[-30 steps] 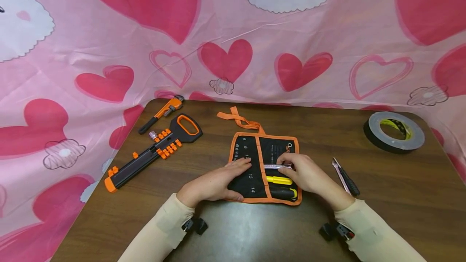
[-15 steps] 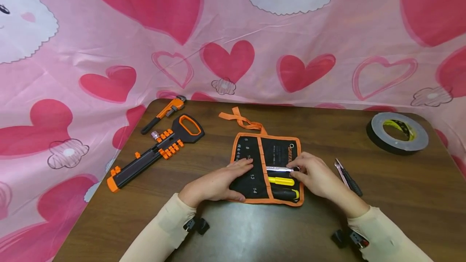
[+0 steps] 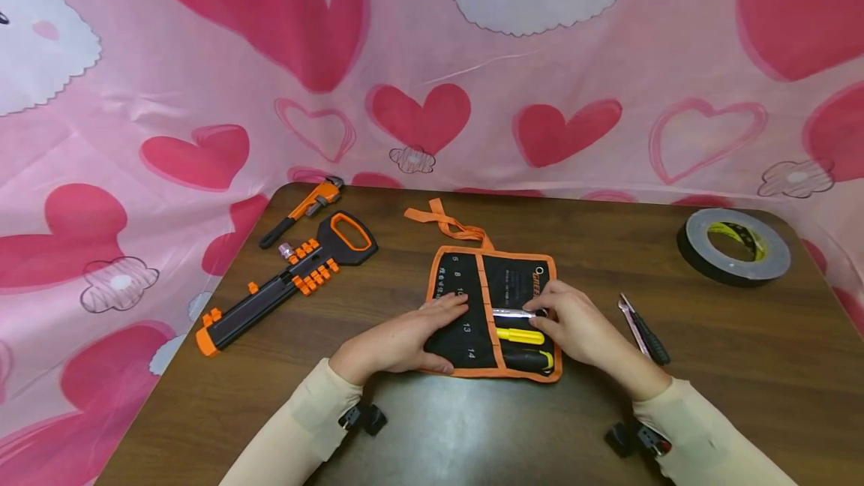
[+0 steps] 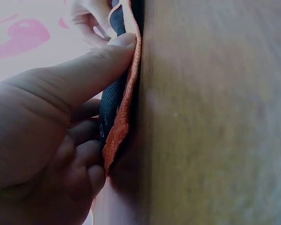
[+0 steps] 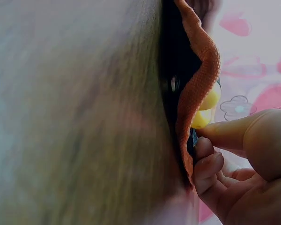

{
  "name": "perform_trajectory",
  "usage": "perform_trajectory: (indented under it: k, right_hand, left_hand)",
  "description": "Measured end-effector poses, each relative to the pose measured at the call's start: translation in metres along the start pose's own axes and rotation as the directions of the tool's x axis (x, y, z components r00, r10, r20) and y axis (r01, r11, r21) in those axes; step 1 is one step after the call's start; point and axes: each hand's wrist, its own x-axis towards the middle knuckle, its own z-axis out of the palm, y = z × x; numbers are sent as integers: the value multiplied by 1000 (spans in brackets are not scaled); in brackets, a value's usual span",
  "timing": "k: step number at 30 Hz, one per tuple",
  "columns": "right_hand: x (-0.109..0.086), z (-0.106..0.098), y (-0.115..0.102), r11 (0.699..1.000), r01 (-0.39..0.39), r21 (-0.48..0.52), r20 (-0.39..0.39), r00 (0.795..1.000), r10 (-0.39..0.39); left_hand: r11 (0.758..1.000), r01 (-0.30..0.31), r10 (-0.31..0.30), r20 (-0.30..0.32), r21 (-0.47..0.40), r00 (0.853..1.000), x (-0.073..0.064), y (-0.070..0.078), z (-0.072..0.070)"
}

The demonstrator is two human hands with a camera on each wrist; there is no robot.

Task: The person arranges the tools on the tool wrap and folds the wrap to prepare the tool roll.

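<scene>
- Biggest of all, the pink backdrop (image 3: 499, 58) took the whole rear, splashed with red hearts!
- In front of it came the wooden table (image 3: 499, 433), dark brown, a patch of glare at its near side.
- Out on the left, at a slant, lay the black-and-orange tool (image 3: 256, 310), loop handle at the far end, rows of orange clips along it.
- And centre stage, the black pouch (image 3: 475, 313)! Orange trim all round, flat on the table between the two hands, numbers printed down its left panel.
- The left hand (image 3: 405, 336) lay open across that left panel, fingers loosely extended, thumb resting at the near orange edge.
- Over on the other side, the right hand (image 3: 577, 325) had its thumb and fingers pinched on the end of a silver tool, right at the pouch's right edge.
- Far right, well apart, sat the tape roll (image 3: 705, 255), grey on top, black round the side.
- Back in the left corner, the orange pipe wrench (image 3: 301, 210), its dark handle pointing nearer.
- Just right of the right hand lay a slim black-handled tool (image 3: 651, 336).
- Orange ties (image 3: 459, 229) trailed from the pouch's far edge.
- In the pockets, a black-and-yellow handle (image 3: 526, 360) lay nearest, then a yellow handle (image 3: 520, 336).
- Slimmest there, beyond both: that silver tool (image 3: 509, 313), sticking out from the orange divider!
</scene>
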Motion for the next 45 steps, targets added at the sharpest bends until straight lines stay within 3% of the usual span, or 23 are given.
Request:
perform_trajectory:
  k: [14,21,33,42,45]
  right_hand:
    - [8,2,-7,999,32,-12,17,999,-31]
    - [3,0,-2,1000,-3,14,59,998,2]
    - [8,3,-7,999,29,-24,42,999,-28]
    - [4,-1,-3,1000,8,23,54,999,-10]
    - [-1,-7,-2,1000,9,26,24,1000,-9]
  left_hand:
    - [1000,-3,3,2,14,1000,1,0,0]
    - [1000,-16,16,5,6,1000,1,-1,1]
    - [1000,3,-3,10,-7,1000,1,1,-1]
    - [1000,0,0,9,-14,1000,1,0,-1]
    - [1000,-2,2,8,-16,1000,0,0,-1]
